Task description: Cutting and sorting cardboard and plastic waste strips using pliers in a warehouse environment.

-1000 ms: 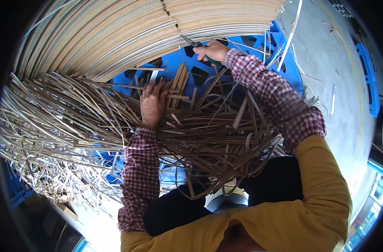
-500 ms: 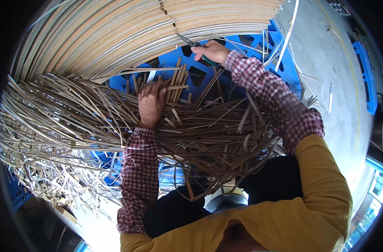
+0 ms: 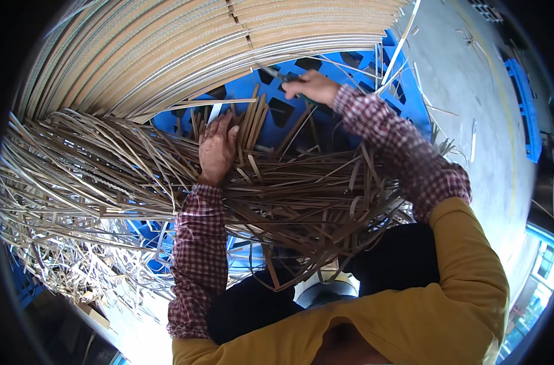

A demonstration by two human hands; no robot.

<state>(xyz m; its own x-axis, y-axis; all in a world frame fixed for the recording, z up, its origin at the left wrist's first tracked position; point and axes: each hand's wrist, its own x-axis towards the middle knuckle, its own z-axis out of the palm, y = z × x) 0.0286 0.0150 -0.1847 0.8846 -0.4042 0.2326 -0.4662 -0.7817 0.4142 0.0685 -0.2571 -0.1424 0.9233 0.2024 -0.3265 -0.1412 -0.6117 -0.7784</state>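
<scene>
Right hand [image 3: 313, 88], wrapped around snips [image 3: 289, 78], has drawn slightly back from stack [image 3: 167, 55]; no cut visible. Left hand [image 3: 216, 152] stays on strips [image 3: 251, 123]; can't tell if gripping.

Left forearm [image 3: 198, 255]: enters at 7 o'clock, directed toward 12 o'clock.
Left hand [image 3: 216, 152]: 10 o'clock from view centre; palm down, fingers toward 12 o'clock, thumb on the 3 o'clock side.
Right forearm [image 3: 398, 141]: elbow bent at 3 o'clock, wrist toward 10 o'clock.
Right hand [image 3: 318, 87]: 1 o'clock; fingers curled inward.
</scene>
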